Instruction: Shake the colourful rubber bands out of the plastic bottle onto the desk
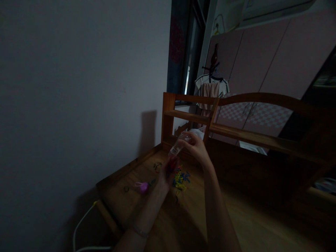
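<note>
Wooden desk [257,224] under everything. My right hand [196,148] grips a clear container [175,149], tilted, low end at my left hand [165,175], above the desk. Coloured pile [181,180] just beside. Left's curled at something red [172,163]; can't tell its grip. I'd steady both, tilt slowly; loose bits could scatter.

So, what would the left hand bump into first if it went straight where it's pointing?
Probably the clear, narrow plastic container in the right hand, just ahead of the left hand, though depth is unclear.
</note>
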`<action>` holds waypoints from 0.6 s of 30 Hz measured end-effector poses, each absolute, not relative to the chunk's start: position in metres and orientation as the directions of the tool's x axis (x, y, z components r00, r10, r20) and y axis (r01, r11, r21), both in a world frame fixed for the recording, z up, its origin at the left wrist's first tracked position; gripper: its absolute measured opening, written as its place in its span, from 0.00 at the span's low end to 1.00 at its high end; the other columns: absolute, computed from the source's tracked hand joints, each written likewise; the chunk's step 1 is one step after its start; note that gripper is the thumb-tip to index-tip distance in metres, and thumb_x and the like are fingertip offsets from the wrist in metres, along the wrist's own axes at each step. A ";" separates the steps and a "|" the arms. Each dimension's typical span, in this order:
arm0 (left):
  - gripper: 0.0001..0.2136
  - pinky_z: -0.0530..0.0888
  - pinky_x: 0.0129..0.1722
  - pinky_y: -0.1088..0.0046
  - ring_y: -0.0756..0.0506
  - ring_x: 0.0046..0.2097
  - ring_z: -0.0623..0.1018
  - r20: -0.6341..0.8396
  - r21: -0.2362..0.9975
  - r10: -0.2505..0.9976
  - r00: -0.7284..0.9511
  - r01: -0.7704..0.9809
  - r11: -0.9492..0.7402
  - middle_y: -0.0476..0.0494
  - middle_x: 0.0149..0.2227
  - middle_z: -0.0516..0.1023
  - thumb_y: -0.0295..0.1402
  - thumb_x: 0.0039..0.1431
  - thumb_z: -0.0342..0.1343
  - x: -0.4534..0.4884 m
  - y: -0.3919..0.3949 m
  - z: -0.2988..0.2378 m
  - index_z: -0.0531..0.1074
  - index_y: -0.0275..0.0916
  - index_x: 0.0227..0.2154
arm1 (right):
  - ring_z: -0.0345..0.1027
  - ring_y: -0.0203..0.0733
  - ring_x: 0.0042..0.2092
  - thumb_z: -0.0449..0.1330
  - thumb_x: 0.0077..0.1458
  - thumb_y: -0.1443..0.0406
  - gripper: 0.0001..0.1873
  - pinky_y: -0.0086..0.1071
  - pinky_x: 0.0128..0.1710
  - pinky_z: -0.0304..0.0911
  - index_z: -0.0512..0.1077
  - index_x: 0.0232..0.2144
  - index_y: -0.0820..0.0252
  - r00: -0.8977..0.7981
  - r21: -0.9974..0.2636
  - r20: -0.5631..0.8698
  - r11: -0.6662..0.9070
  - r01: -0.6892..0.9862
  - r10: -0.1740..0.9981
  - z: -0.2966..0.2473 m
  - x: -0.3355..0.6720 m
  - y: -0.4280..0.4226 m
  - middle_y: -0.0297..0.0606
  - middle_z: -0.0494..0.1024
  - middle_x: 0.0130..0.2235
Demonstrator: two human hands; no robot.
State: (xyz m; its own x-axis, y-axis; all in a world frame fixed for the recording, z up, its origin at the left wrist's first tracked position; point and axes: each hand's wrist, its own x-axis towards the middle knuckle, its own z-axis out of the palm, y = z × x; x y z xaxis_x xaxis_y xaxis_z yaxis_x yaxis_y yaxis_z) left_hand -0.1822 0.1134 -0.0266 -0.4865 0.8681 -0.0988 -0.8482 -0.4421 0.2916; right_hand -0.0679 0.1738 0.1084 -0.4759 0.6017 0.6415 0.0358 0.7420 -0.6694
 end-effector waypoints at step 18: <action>0.12 0.74 0.53 0.62 0.40 0.53 0.75 0.030 0.243 0.893 -0.449 -0.863 -0.442 0.36 0.48 0.78 0.24 0.60 0.52 -0.181 0.110 -0.026 0.74 0.33 0.45 | 0.68 0.40 0.31 0.61 0.50 0.50 0.25 0.32 0.32 0.63 0.73 0.45 0.57 -0.386 -0.605 0.702 0.787 0.120 0.599 0.108 -0.068 0.173 0.37 0.78 0.35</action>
State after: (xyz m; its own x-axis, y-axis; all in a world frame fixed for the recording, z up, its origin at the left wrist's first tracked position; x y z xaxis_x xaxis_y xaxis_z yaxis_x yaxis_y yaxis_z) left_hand -0.1813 0.1099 -0.0257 -0.4488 0.8931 0.0297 -0.8635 -0.4420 0.2431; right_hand -0.0676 0.1730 0.1076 -0.3858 0.5989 0.7017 0.1203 0.7868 -0.6054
